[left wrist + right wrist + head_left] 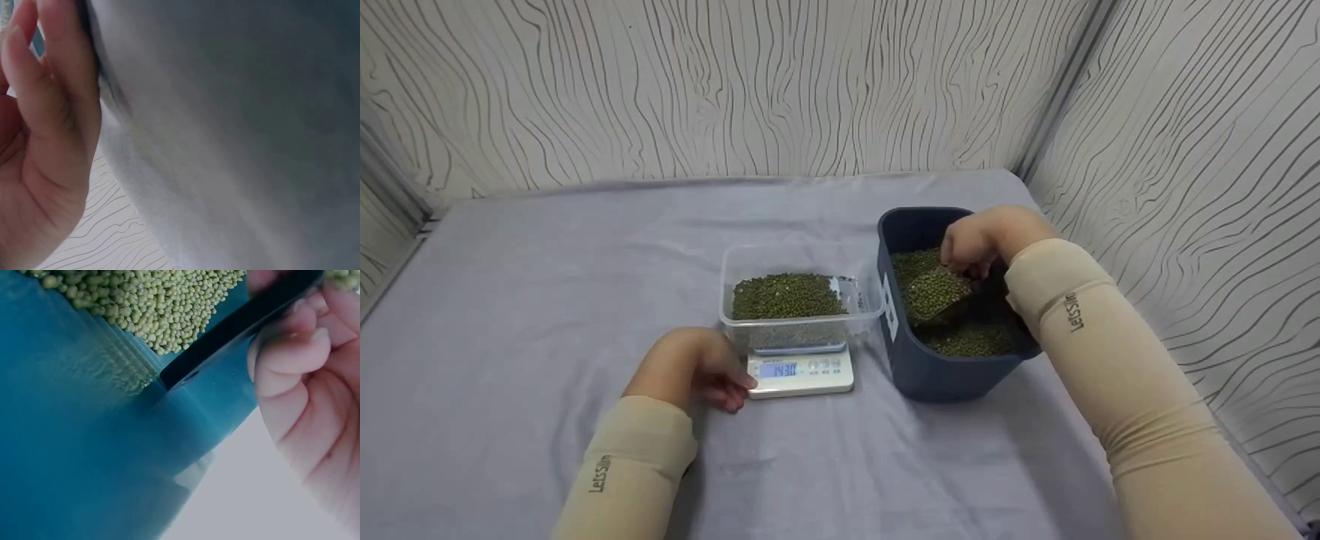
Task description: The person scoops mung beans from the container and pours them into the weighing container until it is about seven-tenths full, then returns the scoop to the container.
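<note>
My right hand (979, 236) grips the black handle (236, 326) of a scoop (937, 294) inside a dark blue bin (945, 375). Green mung beans (975, 341) fill the lower part of this bin, and the scoop holds a heap of them. To its left, a clear plastic container (787, 330) with more mung beans (787, 295) stands on a white kitchen scale (802, 381), whose display seems to read 143.0. At the scale's front left corner, my left hand (709, 367) rests with relaxed fingers, a fingertip at its edge. In the left wrist view those fingers (42, 107) hold nothing.
A pale grey-purple cloth (547, 300) with creases covers the table. White panels with dark wavy lines (697, 90) stand behind it and to the right. The bin's left wall is close to the clear container's right end.
</note>
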The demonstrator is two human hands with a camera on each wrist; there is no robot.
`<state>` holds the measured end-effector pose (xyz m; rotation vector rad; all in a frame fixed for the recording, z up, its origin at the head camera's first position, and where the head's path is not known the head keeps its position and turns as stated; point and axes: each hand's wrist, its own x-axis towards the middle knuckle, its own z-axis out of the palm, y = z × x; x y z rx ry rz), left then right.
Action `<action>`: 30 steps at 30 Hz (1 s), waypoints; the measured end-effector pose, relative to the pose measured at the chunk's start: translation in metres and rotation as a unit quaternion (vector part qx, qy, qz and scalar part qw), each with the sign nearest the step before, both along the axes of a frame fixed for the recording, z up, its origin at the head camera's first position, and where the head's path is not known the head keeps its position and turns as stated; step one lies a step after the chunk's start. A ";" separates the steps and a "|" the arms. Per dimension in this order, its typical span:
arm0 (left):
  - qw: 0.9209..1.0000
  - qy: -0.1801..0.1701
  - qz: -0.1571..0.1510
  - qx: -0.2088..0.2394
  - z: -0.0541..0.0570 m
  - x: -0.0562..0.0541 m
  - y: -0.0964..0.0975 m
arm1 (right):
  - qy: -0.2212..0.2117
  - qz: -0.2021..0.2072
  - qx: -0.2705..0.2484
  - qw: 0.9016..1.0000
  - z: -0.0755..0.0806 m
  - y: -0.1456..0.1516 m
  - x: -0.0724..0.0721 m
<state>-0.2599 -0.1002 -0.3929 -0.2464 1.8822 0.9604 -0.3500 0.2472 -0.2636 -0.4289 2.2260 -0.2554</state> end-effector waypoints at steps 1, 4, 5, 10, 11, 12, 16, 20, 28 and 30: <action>1.000 0.000 0.002 0.000 0.000 0.000 0.000 | 0.001 -0.001 0.000 1.000 0.001 0.000 0.000; 1.000 -0.001 0.005 0.002 0.000 0.000 0.000 | 0.006 -0.001 0.002 1.000 0.003 0.001 0.000; 1.000 -0.002 0.006 0.002 0.000 0.000 0.000 | 0.009 0.000 0.003 1.000 0.004 0.001 0.000; 1.000 -0.005 0.011 0.007 0.001 0.001 0.000 | 0.017 -0.006 -0.002 1.000 0.008 0.002 0.001; 1.000 -0.004 0.012 0.007 0.001 0.001 0.000 | 0.015 -0.008 -0.005 1.000 0.008 0.002 0.001; 1.000 -0.005 0.014 0.008 0.001 0.001 0.000 | 0.014 -0.013 -0.009 1.000 0.009 0.002 0.001; 1.000 -0.007 0.021 0.008 0.002 0.002 0.000 | 0.009 -0.022 -0.017 1.000 0.011 0.003 0.003; 1.000 -0.008 0.021 0.006 0.002 0.001 0.001 | 0.003 -0.028 -0.022 0.999 0.015 0.004 0.003; 1.000 -0.005 0.028 0.002 0.001 0.002 0.000 | 0.003 -0.029 -0.020 0.999 0.022 0.004 0.002; 1.000 -0.010 0.029 0.006 0.001 0.001 0.000 | 0.003 -0.030 -0.021 0.999 0.023 0.005 0.002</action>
